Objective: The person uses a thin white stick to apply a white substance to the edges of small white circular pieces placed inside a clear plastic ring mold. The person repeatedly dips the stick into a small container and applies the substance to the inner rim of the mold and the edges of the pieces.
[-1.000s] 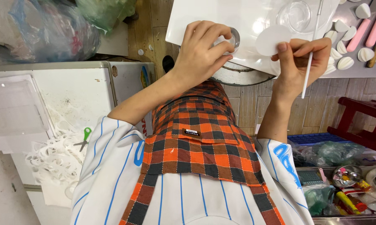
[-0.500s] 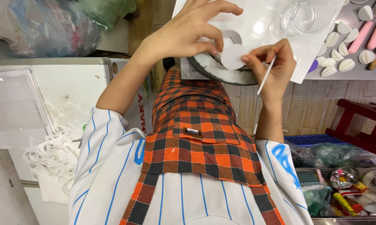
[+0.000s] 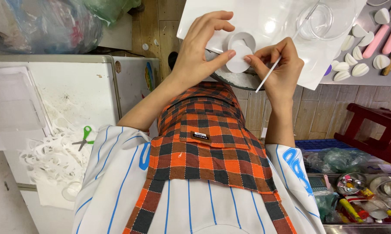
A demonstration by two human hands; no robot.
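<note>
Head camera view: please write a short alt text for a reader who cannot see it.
Two bare hands pinch a round white paper piece over a white board; the left hand grips its edge, the right hand also holds a thin white stick. Below is an orange checked apron.

Bright even light, sharp focus, glare on white board [image 3: 286, 26]

head cam – looks steeply down, close over apron [image 3: 208, 151] | single view – inverted
</note>
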